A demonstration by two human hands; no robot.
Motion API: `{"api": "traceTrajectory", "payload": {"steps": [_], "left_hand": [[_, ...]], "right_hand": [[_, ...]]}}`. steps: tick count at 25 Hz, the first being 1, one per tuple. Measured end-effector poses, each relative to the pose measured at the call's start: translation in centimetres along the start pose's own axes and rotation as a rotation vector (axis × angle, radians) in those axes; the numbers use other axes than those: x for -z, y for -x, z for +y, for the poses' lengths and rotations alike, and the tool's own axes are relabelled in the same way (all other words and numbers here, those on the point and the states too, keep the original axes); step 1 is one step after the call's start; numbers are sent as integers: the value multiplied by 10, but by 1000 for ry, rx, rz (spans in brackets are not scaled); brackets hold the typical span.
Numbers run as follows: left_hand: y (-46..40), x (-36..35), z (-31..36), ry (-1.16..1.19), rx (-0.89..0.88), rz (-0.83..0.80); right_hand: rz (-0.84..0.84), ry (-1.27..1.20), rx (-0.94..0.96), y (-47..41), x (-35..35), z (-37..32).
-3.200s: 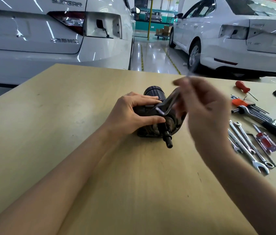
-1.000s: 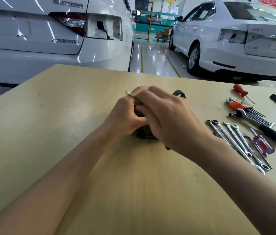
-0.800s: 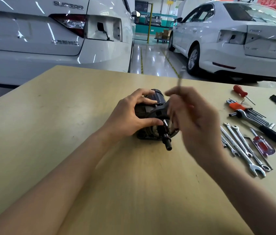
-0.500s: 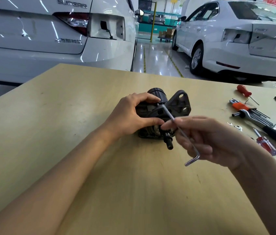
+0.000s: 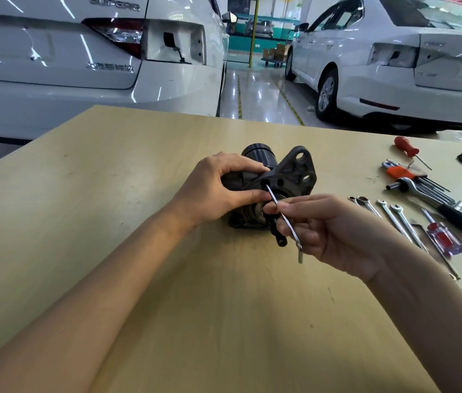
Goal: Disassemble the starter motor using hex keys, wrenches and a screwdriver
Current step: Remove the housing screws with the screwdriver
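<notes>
A dark starter motor (image 5: 289, 173) lies on its side in the middle of the wooden table (image 5: 110, 208), its shaft pointing toward me. My left hand (image 5: 218, 188) grips the motor body from the left, thumb and fingers curled round the housing. My right hand (image 5: 326, 228) pinches a silver L-shaped hex key (image 5: 283, 219). The key's long end sits in a hole on the motor's front flange, and its short bent end hangs down below my fingers.
To the right lie several wrenches (image 5: 394, 219), a hex key set in an orange holder (image 5: 405, 174), a ratchet (image 5: 437, 205), a red screwdriver (image 5: 410, 150) and a clear-handled screwdriver (image 5: 442, 236). Two white cars (image 5: 82, 66) stand beyond the table's far edge.
My right hand swung the hex key around at the motor, then came low on the right. The key's tip now sits in the flange hole and its bent end points down. The left hand kept its grip.
</notes>
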State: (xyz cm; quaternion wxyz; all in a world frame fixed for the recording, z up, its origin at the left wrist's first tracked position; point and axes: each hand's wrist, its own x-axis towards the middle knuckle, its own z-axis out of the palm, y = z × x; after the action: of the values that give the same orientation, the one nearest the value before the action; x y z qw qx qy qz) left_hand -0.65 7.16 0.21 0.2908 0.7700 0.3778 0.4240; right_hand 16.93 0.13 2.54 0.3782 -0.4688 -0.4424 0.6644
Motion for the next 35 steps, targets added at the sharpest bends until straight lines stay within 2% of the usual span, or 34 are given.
{"api": "traceTrajectory", "payload": {"steps": [8, 12, 13, 15, 16, 17, 20, 22, 25, 28, 31, 35], "left_hand": [[0, 1, 2, 3, -20, -1], [1, 5, 6, 4, 36, -28], [1, 4, 10, -12, 33, 6], [1, 2, 18, -81, 8, 214], [2, 2, 23, -93, 22, 306], [2, 1, 25, -91, 82, 331], [7, -7, 31, 45, 375, 61], [8, -12, 30, 236, 499, 9], [7, -17, 27, 455, 602, 17], [8, -21, 25, 578, 627, 58], [10, -26, 25, 633, 616, 105], [12, -32, 26, 663, 612, 183]], "right_hand": [[76, -14, -64, -3, -8, -6], [81, 3, -38, -4, -8, -4], [78, 4, -31, -4, -7, -3], [74, 6, -20, -4, -7, -1], [74, 14, -14, -4, -7, 0], [80, 30, -7, -4, -6, 0], [92, 72, 10, -4, -7, 1], [80, 75, 15, -3, -8, 0], [98, 90, 18, -1, -8, 1], [60, 66, 10, 4, -9, 1], [-2, 21, -19, 19, -13, 8], [78, -206, 109, 39, -28, 39]]}}
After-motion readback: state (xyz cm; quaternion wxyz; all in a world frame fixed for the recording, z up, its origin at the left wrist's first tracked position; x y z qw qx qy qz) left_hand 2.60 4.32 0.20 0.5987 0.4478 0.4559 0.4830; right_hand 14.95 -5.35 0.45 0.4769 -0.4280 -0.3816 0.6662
